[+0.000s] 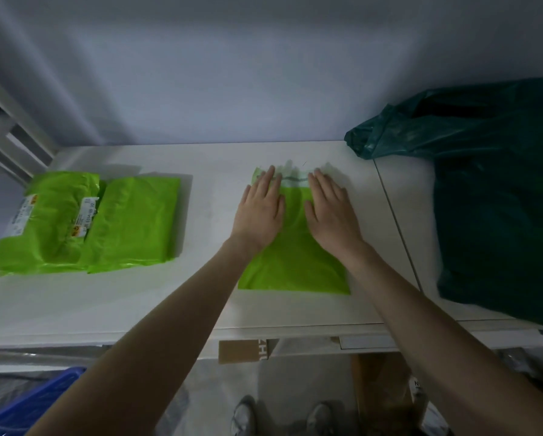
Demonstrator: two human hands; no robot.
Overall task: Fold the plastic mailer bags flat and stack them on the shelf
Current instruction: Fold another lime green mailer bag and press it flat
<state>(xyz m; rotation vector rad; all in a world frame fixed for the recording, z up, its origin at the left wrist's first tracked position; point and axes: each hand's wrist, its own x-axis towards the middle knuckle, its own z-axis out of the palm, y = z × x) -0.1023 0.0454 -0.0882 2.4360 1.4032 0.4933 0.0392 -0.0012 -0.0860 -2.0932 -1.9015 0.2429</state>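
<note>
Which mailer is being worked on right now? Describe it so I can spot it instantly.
On the white shelf, look at the middle, between the stack of folded green mailers on the left and the dark green bag on the right. The single lime-green mailer lies alone, with the left hand and right hand pressed flat on it.

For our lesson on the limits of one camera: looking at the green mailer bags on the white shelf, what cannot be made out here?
Head view only:
- Flat lime-green plastic mailer bag: its middle is covered by the left hand and right hand; its far edge is motion-blurred.
- Stack of folded lime-green mailer bags: label print too small to read, count unclear.
- Dark green plastic sack: cut off by the right edge, contents hidden.
</note>
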